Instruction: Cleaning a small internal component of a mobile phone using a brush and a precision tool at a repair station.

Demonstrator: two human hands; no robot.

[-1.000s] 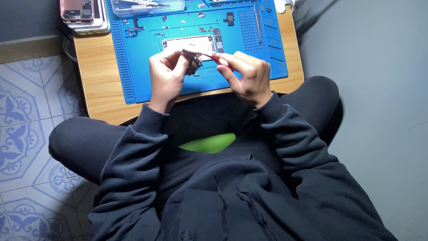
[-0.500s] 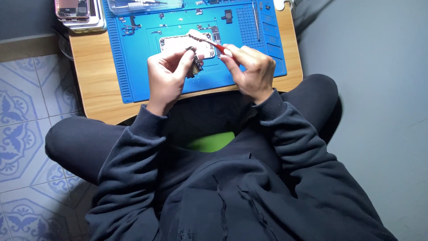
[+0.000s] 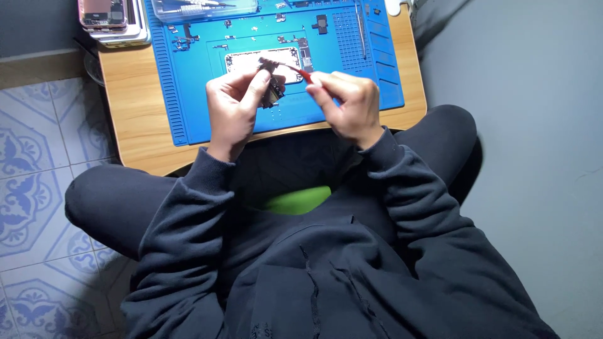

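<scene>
Blue repair mat (image 3: 188, 94) on a low wooden table (image 3: 135, 119), with two hands working a small part just above its near edge.

Left hand (image 3: 232, 110) pinches a small dark part (image 3: 274, 91) between thumb and fingertips; right hand (image 3: 348, 103) pinches a thin red-handled tool (image 3: 303, 73) whose tip meets that part. An opened phone (image 3: 264, 61) lies flat on the mat just beyond them, a stack of phones (image 3: 113, 19) sits at the far left corner. The part looks light, stiff and fragile, likely best held by its edges, not its face.
</scene>
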